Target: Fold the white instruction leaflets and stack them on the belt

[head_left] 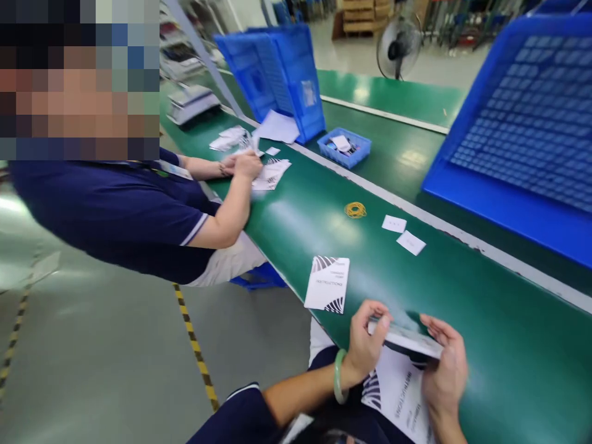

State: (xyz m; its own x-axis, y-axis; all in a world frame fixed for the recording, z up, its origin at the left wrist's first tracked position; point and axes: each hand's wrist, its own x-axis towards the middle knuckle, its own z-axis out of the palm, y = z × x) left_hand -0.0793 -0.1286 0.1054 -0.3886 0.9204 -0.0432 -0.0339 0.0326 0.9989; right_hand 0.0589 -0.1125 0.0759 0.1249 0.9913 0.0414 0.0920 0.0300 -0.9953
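My left hand (367, 336), with a pale green bangle at the wrist, pinches one end of a thin white stack of booklets (411, 339) between thumb and fingers. At the other end, my right hand (447, 364) cups the stack, its fingers partly stretched over the far side. The stack is seen nearly edge-on and slightly blurred, so its cover is hidden. Just below it, at the table's near edge, is a white instruction booklet (402, 388) with black stripes, partly covered by my right hand. Another instruction booklet (327, 283) lies flat left of my left hand.
On the green table (296, 216) lie yellow rubber bands (355, 210) and two small white cards (411, 242). Blue crates (296, 86) and a small blue basket (345, 148) stand beyond. A co-worker (115, 209) at left handles striped papers (272, 174).
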